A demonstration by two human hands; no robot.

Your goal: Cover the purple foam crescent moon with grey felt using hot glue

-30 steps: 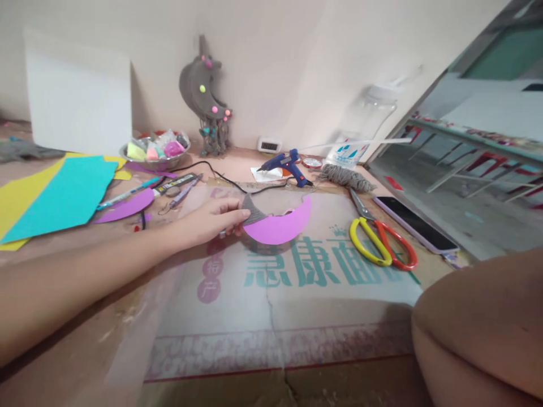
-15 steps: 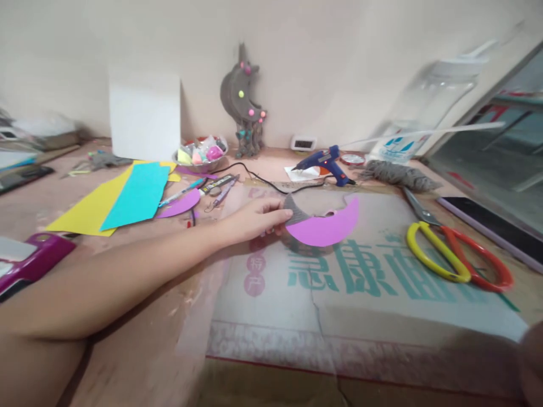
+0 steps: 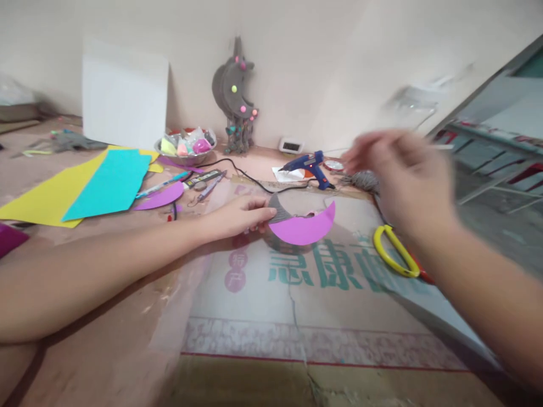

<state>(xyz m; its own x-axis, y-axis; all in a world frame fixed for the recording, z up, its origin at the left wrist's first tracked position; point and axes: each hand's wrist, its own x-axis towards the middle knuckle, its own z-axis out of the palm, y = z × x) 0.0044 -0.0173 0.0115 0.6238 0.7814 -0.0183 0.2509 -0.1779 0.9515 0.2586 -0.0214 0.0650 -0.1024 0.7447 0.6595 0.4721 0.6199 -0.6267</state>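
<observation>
My left hand pinches the left tip of a purple paper crescent between thumb and fingers. Grey yarn is wound round that end of the crescent; the rest of the paper is bare. My right hand is raised at the right and smeared by motion, so I cannot see whether its fingers hold anything. Behind it lies a bundle of grey yarn, partly covered. Beyond the crescent stands a blue glue gun, its black cord running left.
Scissors with yellow and red handles lie under my right forearm. Yellow paper and blue paper are at the left, near a bowl of clay packets. A yarn-covered moon ornament leans on the wall.
My right hand has come up from the lower right edge to above the scissors and yarn bundle. My left hand keeps its hold on the crescent. The view has shifted right.
</observation>
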